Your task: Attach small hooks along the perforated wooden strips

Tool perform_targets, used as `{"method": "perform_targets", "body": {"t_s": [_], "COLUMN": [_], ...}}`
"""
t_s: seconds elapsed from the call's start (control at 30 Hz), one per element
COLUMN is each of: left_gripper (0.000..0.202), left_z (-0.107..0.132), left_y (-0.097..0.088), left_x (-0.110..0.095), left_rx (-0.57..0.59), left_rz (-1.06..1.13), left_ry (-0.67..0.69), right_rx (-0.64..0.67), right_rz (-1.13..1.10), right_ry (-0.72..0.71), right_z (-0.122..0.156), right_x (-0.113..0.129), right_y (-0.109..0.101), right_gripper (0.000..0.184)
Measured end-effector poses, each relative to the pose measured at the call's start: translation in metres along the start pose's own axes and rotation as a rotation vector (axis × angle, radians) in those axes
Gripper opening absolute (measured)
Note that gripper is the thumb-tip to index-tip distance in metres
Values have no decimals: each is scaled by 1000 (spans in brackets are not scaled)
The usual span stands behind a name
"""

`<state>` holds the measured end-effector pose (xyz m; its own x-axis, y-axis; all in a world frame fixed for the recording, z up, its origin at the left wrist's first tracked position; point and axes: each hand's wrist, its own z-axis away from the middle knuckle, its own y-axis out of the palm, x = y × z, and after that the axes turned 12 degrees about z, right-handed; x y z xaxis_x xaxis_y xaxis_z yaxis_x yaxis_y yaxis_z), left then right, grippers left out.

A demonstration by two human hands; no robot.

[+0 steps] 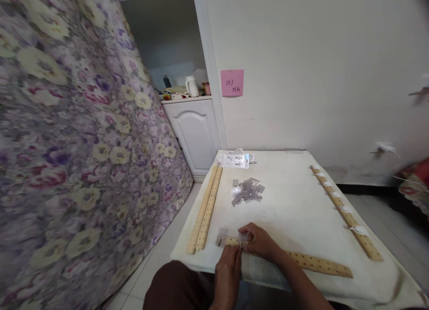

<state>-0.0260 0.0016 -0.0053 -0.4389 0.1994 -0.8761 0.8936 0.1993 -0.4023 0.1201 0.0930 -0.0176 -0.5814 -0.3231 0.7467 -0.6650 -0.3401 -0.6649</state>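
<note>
A perforated wooden strip lies along the table's near edge and passes beneath both hands. My left hand is closed at the strip's left part, its fingertips by a small metal hook. With bent fingers, my right hand pinches a clear plastic square hook against the strip. The exact contact between the fingertips is hidden. Another clear square hook sits at the strip's left end. Beyond the hands lies a loose pile of clear square hooks.
Two perforated strips lie at the left of the cloth-covered table. Along the right edge, another strip bears several white-ended hooks. Clear packaging rests at the far left corner. A floral curtain hangs at the left.
</note>
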Motion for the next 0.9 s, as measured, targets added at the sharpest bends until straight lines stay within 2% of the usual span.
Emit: {"method": "perform_targets", "body": {"t_s": [0.37, 0.57, 0.9], "left_gripper": [24, 28, 24], "left_z": [-2, -2, -2], "left_y": [0, 1, 3], "left_x": [-3, -1, 2], "left_rx": [-5, -1, -31], "left_rz": [-26, -32, -23], "left_ry": [17, 18, 31], "right_rx": [16, -10, -4], "right_rz": [-31, 8, -30], "right_ry": [-2, 56, 102], "right_z": [-2, -3, -5], "right_x": [-1, 5, 6], "right_y": [-1, -2, -1], "right_gripper": [41, 35, 37]}}
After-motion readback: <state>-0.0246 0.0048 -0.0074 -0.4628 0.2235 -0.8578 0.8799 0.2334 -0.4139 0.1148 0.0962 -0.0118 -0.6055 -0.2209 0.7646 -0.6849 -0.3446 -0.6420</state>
